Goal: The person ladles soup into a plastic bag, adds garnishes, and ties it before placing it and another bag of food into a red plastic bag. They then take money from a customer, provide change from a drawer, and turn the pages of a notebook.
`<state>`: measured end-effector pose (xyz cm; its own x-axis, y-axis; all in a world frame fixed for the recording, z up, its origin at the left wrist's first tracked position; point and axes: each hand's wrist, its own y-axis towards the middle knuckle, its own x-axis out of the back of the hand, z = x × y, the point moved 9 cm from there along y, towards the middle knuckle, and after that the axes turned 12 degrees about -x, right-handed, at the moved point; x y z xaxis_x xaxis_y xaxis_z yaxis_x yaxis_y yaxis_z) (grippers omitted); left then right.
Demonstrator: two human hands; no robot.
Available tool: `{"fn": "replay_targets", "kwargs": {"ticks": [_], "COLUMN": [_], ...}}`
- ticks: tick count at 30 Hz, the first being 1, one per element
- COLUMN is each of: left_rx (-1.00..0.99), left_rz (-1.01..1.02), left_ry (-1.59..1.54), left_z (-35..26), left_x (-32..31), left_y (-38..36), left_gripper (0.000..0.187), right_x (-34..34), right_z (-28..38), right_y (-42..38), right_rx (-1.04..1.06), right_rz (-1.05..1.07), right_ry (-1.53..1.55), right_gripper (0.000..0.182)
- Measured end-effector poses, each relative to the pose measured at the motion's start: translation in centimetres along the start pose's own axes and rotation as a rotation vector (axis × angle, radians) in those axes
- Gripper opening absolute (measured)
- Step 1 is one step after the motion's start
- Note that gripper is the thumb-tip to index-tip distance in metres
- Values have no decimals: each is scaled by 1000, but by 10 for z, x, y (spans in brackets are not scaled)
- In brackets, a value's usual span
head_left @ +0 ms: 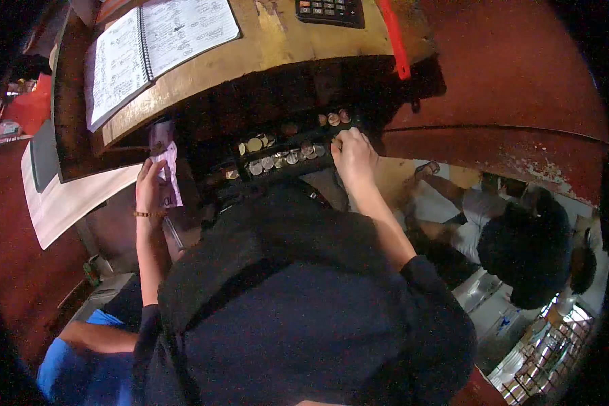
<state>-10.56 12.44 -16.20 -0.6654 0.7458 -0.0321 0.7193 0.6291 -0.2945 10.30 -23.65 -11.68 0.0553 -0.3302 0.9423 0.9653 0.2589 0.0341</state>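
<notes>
Purple banknotes point(171, 174) are pinched in my left hand point(151, 179), at the left end of an open dark coin drawer point(250, 183). Inside the drawer, silver coins point(285, 158) lie in a front row, with yellowish coins point(256, 144) behind them. A few copper-toned coins point(334, 118) sit in a compartment at the back right. My right hand point(355, 154) is over the drawer's right end, fingers curled and pressed together beside the coins. Whatever is between those fingertips is too small or hidden to make out.
Above the drawer is a wooden desktop point(271, 40) with a handwritten spiral notebook point(162, 40), a calculator point(330, 11) and a red strap point(394, 37) hanging over its edge. A dark red panel point(507, 88) borders the right. Other people are nearby: a dark-haired head point(531, 243) right, a blue garment point(81, 365) lower left.
</notes>
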Motion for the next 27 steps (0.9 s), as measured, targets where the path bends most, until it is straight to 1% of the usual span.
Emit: {"fn": "replay_targets", "kwargs": {"ticks": [2,4,5,6,7,8,9,10,11,12,13,14,15,16,17,18,19,20,21,22,24,25,26,27], "left_rx": [-55,-197,-148,-244,-297,-351,-350,-554,-761,-761,-748,-722,-452,-342,-576,-809,-808,-1078,-1349,-1347,-734,-430,-426,-505], "left_rz": [55,144,224,262,203,141,147,35,-83,-77,123,313,440,437,404,362,365,418,464,456,516,615,606,606], "left_ry": [129,163,262,275,530,782,775,886,992,990,683,374,271,283,457,631,633,866,1103,1113,1359,1474,1477,1469], "left_z": [4,-17,-2,-23,-24,-28,-30,-56,-78,-77,-69,-66,-54,-48,-63,-74,-70,-76,-75,-69,-27,-4,-2,0], "left_x": [-4,-51,-59,-88,-94,-100,-110,-119,-128,-136,-153,-170,-181,-184,-184,-186,-186,-197,-207,-201,-174,-158,-151,-148], "left_y": [12,17,30,27,34,39,35,28,16,15,16,12,7,4,-5,-17,-16,-30,-45,-43,-3,16,20,20], "left_gripper": [13,15,17,19,20,22,22,22,23,23,23,24,23,21,19,18,18,21,27,27,42,47,47,48], "right_x": [5,7,-2,-10,-12,-19,-24,-18,-12,-11,-14,-15,-24,-30,-19,-21,-10,-4,-12,-15,-19,-21,-22,-22], "right_z": [4,3,-8,-19,-25,-35,-43,-45,-51,-57,-60,-64,-69,-73,-60,-53,-42,-26,-26,-24,-24,-26,-28,-28], "right_y": [0,-1,1,2,4,9,11,13,14,14,14,13,11,8,9,6,7,6,5,7,11,11,12,11], "right_rx": [1,-4,-75,-147,-151,-201,-252,-256,-363,-469,-494,-497,-545,-593,-450,-454,-302,-143,-175,-166,-159,-147,-139,-108], "right_rz": [-28,-58,28,111,113,192,270,266,288,309,374,371,417,462,355,353,219,86,123,125,136,166,168,176], "right_ry": [24,49,136,224,216,341,468,462,689,919,1018,1020,1009,998,802,803,370,-59,-28,-22,-1,73,77,102], "right_gripper": [11,12,12,12,12,12,13,13,13,13,15,15,16,18,19,19,19,20,19,19,19,15,15,13]}}
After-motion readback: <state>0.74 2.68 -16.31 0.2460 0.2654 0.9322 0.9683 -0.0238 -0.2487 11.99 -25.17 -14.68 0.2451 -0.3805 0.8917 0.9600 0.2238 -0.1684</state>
